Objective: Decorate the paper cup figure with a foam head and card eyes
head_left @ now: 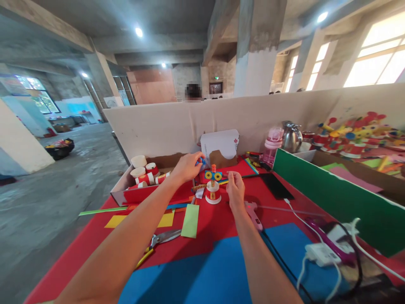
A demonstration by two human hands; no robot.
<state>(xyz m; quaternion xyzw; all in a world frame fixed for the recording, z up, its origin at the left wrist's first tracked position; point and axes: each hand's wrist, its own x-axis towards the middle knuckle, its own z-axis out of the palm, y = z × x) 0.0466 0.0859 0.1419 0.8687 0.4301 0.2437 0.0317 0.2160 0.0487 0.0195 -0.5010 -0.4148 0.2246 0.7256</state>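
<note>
A small figure made on an upturned red and white paper cup (213, 195) stands on the red table, with yellow ring eyes on a blue piece (209, 175) and an orange folded paper spring on top. To its upper left, my left hand (187, 168) is closed on a small blue piece (200, 161), whose exact shape is unclear. My right hand (236, 189) is on the figure's right, its thumb and fingers pinched beside the right end of the eye piece. Whether something thin is between them I cannot make out. A pink glue gun (253, 214) lies beside my right wrist.
Scissors (166, 236), a green paper rectangle (190, 221) and yellow paper (114, 221) lie on the left. A box of paper cups (126, 185) stands behind them. On the right are a phone (276, 185), a green box wall (332, 202), cables and a charger (322, 254).
</note>
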